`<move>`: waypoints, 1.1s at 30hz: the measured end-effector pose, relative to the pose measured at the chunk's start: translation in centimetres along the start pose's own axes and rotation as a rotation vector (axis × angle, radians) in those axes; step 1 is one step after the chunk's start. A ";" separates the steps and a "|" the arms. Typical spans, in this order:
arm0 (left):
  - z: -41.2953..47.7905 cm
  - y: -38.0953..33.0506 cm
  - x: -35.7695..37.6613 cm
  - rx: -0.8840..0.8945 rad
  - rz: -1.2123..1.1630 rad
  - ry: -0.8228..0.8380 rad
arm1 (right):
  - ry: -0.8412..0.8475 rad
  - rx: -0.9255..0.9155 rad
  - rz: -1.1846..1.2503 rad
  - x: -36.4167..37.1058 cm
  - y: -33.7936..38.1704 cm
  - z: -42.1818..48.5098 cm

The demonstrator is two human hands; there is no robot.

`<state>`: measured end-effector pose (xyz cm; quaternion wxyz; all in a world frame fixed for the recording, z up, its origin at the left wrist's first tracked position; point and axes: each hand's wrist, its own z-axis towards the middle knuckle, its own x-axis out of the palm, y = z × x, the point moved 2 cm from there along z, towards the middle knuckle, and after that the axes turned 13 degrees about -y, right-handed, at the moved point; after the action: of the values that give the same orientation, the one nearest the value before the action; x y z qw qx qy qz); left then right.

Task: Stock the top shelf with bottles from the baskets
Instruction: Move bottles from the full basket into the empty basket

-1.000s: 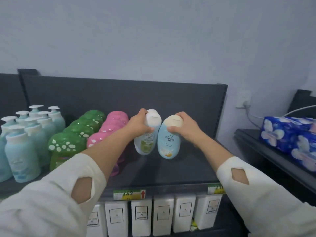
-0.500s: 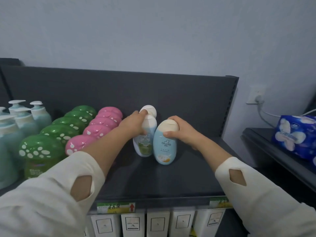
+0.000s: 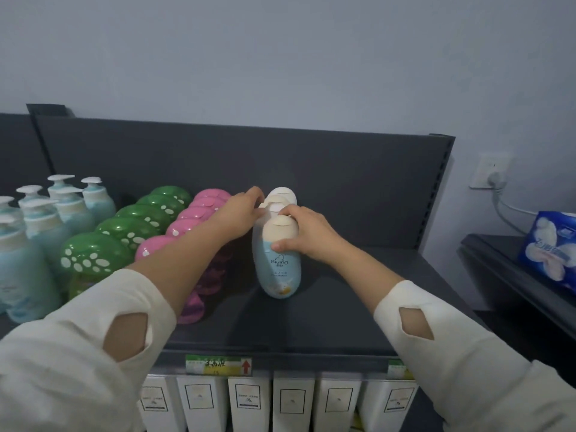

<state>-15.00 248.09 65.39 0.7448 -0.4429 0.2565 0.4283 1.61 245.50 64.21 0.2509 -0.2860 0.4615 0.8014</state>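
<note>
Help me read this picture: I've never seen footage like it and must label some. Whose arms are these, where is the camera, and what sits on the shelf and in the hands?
There is no machine here. A person wears a camera on the head, looking forward and down, so the two sleeved arms are their own. This is the only view.

The right hand grips the front bottle, which is light blue with a beige cap and stands on the dark top shelf. The left hand holds the white-capped bottle directly behind it. A third bottle stands behind that.

To the left stand rows of pink bottles, green spotted bottles and pale blue pump bottles. On the shelf below stand white boxes, and blue tissue packs lie on the right.
</note>
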 end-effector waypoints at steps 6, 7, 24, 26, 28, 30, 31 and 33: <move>-1.7 0.0 -1.4 -0.081 -0.099 0.070 | -0.080 0.014 -0.164 0.6 0.7 -0.2; -2.0 -0.1 -1.5 -0.089 -0.132 0.110 | -0.086 0.005 -0.210 0.6 0.9 -0.3; 0.4 -1.2 -3.1 -0.016 -0.096 0.069 | -0.279 0.078 -0.175 -1.8 1.2 1.1; 1.4 -1.0 -3.3 0.008 -0.073 0.060 | -0.303 0.129 -0.104 -2.3 0.2 2.9; 2.6 -0.7 -3.4 0.048 -0.034 0.063 | -0.268 0.149 -0.096 -2.4 -0.9 4.6; 3.7 -0.4 -3.3 0.077 -0.003 0.061 | -0.250 0.157 -0.098 -2.4 -1.8 6.2; 4.3 -0.2 -3.1 0.088 0.009 0.062 | -0.240 0.160 -0.107 -2.4 -2.2 6.9; 5.4 0.2 -2.7 0.086 0.024 0.081 | -0.201 0.151 -0.167 -2.4 -2.5 8.4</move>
<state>-16.45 251.82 69.94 0.7471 -0.4242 0.3098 0.4073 3.07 253.68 67.81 0.3824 -0.2217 0.4678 0.7654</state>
